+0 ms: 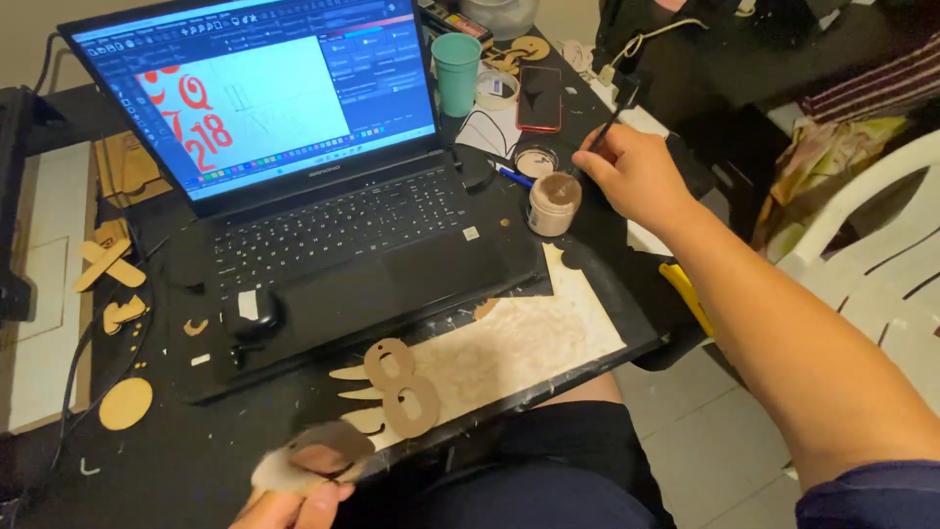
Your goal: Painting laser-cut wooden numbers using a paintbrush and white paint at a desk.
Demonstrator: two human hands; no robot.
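The right hand (pixel 636 176) pinches a thin dark brush (pixel 605 127) between its fingers, and the brush tip goes down into a small open paint jar (pixel 554 203) just left of the fingertips. The left hand (pixel 294 495), blurred at the bottom edge, has its fingers pressed on a brown cut-out piece (pixel 328 449). Just beyond these fingers a wooden figure eight (pixel 401 387) lies on the pale board (pixel 529 343), before the laptop (pixel 294 167).

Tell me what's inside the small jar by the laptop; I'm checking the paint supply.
The brush tip in the right hand dips into brownish paint at the small jar mouth. How deep the paint goes is hidden by its wall.
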